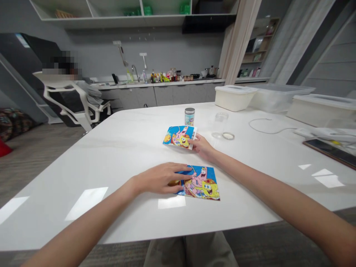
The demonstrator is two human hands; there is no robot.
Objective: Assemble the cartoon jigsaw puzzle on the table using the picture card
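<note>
My left hand (162, 178) lies flat, fingers together, on the left part of a colourful cartoon picture (203, 184) that rests on the white table (111, 155) in front of me. My right hand (201, 145) reaches further out and pinches the right edge of a smaller cartoon card (178, 136) with a barcode strip, which lies flat on the table. Just behind that card stands a small jar with a grey lid (189, 116).
A clear jar (221, 122) and a loose ring lid (228, 136) sit to the right of the card. White lidded bins (235, 97) stand at the far right, with a white cable (267, 126) and a phone (330, 151). A person sits in a white chair (69, 100) at back left.
</note>
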